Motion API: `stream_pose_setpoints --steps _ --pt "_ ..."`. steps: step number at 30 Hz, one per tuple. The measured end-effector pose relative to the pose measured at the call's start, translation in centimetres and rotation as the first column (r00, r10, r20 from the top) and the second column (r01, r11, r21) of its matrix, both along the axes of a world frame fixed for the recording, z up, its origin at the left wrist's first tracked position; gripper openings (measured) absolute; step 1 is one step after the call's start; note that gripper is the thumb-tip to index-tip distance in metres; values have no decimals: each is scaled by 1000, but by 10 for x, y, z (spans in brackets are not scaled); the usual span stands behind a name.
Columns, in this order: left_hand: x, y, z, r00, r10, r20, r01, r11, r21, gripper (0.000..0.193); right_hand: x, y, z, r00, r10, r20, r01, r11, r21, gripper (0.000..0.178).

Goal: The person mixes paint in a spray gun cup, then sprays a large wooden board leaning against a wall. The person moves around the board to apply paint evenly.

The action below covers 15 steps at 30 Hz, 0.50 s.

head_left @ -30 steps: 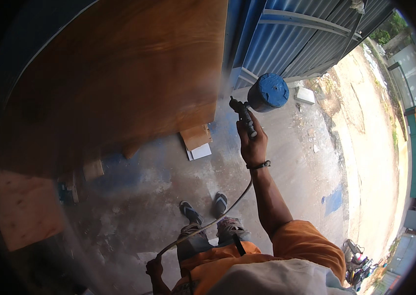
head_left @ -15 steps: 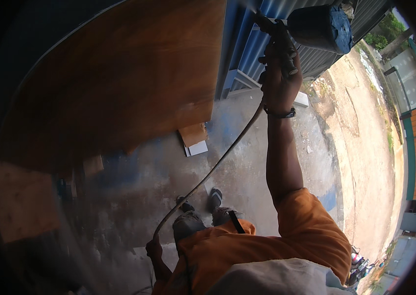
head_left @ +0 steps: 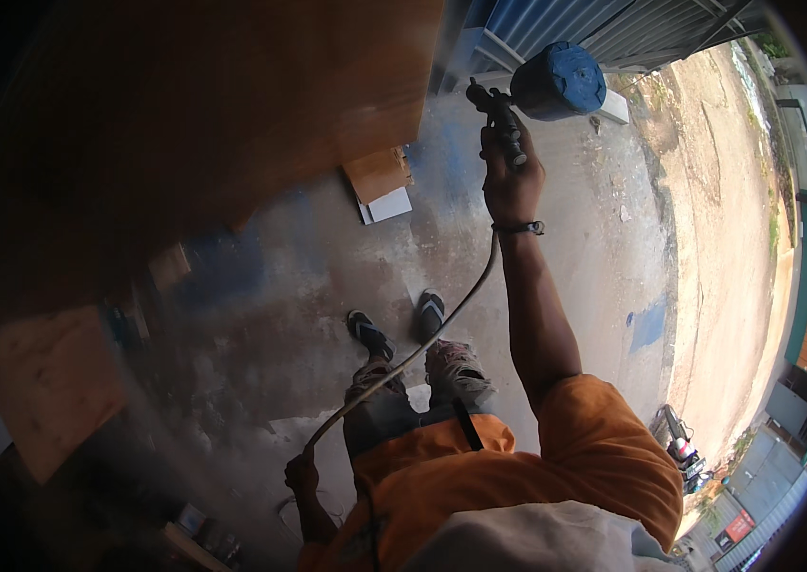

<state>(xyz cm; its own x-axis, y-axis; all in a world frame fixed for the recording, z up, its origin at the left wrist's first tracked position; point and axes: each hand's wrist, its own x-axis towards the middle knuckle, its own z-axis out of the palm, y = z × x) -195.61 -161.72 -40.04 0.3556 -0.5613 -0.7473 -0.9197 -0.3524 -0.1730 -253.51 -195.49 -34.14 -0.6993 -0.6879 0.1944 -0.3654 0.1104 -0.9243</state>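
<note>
My right hand is wrapped round a dark spray gun, held out ahead of me at the end of a stretched arm. A blue-stained paint cup is fixed to the gun's right side. From beneath that hand a hose runs down and left across my legs. My left hand is closed round the hose, low beside my left hip. A large brown wooden panel stands ahead and to the left; the gun's nozzle is to the right of its edge, apart from it.
Blue corrugated metal sheeting stands at the far right. Cardboard and a white piece lie on the paint-stained concrete floor under the panel. A wooden board is at the left. Sandy ground lies to the right.
The spray gun in my right hand has come down and nearer, away from the corrugated sheeting, and its cup has turned. My left hand still grips the hose. The view has shifted, showing more of my legs.
</note>
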Motion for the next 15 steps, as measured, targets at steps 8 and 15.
stream_pose_setpoints --steps 8,15 --pt "17 7 -57 985 -170 -42 170 985 9 68 11 12 -211 1000 3 2 -3 985 172 40" --pt "16 3 -101 963 -266 -50 264 964 -36 64 10 3 -362 1000 -12 24 5 964 268 39"
